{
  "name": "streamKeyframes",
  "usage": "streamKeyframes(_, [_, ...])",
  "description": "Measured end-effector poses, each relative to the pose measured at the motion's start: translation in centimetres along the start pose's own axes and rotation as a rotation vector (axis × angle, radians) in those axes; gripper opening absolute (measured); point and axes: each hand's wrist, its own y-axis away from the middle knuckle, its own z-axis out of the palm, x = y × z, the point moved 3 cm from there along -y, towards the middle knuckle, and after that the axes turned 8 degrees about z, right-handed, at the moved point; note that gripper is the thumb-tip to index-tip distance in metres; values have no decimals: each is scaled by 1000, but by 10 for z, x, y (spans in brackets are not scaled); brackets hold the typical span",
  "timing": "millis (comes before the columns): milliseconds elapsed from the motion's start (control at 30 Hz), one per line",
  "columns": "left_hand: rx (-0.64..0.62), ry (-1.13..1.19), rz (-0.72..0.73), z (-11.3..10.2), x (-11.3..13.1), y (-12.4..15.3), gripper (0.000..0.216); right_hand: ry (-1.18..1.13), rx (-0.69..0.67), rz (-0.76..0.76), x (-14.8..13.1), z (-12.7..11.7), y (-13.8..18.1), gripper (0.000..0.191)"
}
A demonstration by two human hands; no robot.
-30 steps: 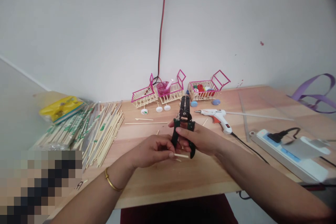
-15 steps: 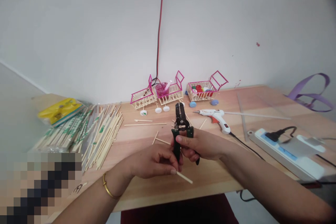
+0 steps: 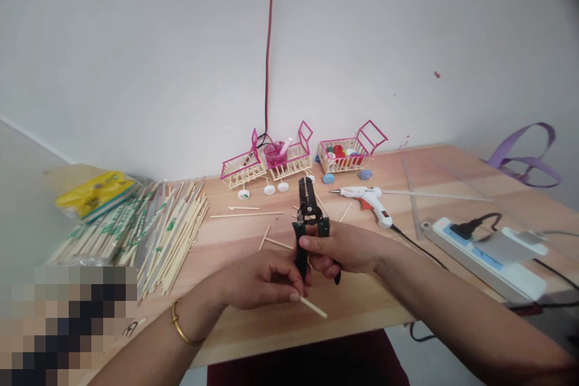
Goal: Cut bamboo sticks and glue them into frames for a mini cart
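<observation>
My right hand is wrapped round the dark green handles of a pair of wire strippers, whose black jaws point up and away from me. Thumb and fingers of my left hand pinch a short wooden stick that sticks out towards the lower right. The left fingers lie close against the tool's left handle; whether they touch it I cannot tell. Beyond the hands lie loose cut sticks on the wooden table.
Three small stick carts with pink rims stand along the wall. A white glue gun and a power strip with cords lie to the right. Bundled sticks and a yellow packet are at the left.
The whole view has shifted slightly, so things appear a little further left. Both hands keep their grips on the stick and the wire strippers.
</observation>
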Motion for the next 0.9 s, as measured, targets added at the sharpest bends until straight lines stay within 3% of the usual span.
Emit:
streamKeyframes(167, [10,-9,20,-3,-2,0,16,-9,-30,-18,1,-1,-1,36])
streamKeyframes(367, [215,170,-58,-14,-12,4,17,-29,-72,-222,-4,-7,-3,44])
streamKeyframes(533, [269,181,-27,-17,-8,1,17,146,28,-337,-5,-13,-4,36])
streamKeyframes(667, [388,198,-100,-23,-9,5,17,184,100,-448,-10,-11,-2,32])
streamKeyframes(900, [462,228,-119,-30,-13,10,17,88,137,-384,-10,-16,-1,39])
